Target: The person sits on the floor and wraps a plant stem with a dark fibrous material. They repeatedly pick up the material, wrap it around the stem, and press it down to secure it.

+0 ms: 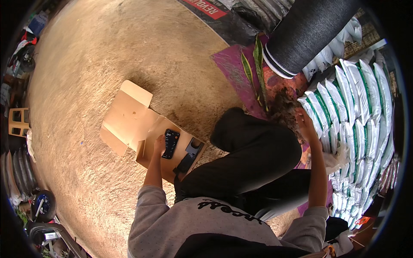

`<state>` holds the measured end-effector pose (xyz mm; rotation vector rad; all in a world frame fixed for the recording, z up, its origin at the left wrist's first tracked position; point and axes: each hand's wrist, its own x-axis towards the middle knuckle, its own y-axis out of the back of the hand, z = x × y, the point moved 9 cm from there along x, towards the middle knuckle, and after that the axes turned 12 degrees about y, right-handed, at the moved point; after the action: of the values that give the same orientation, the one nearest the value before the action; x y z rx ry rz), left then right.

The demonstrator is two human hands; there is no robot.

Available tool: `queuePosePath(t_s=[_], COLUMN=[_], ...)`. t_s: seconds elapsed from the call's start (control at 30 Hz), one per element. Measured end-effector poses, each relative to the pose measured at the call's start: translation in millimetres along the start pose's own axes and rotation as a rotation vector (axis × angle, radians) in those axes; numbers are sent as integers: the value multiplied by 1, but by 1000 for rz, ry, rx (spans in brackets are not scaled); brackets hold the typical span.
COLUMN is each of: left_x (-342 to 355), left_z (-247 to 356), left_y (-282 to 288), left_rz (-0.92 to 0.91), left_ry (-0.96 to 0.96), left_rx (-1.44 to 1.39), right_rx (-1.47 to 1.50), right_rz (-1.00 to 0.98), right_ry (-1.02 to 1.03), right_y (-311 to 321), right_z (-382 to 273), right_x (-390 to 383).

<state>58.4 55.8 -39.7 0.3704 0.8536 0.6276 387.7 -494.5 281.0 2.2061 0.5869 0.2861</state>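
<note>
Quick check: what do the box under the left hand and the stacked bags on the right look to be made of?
The box looks like plain brown cardboard, matt, with folded flaps and creases. The left hand rests on it beside a dark phone. The bags look like glossy white plastic film with green stripes; they shine and bulge, but woven or smooth I cannot tell.

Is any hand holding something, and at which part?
The left hand rests on the phone's left edge, on the box. The right hand grips the plant's root clump.
</note>
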Motion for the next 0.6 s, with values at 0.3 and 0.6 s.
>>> queuePosePath(t_s=[0.3,0.6], left_x=[-44,-61], left_z=[44,56], left_y=[-13,-10], left_rz=[177,287], left_ry=[-128,-110], left_rx=[304,550], right_rx=[-12,-22], right_rz=[-25,-17], right_ry=[-22,28], right_y=[7,1], right_z=[-9,-24], right_x=[-3,-3])
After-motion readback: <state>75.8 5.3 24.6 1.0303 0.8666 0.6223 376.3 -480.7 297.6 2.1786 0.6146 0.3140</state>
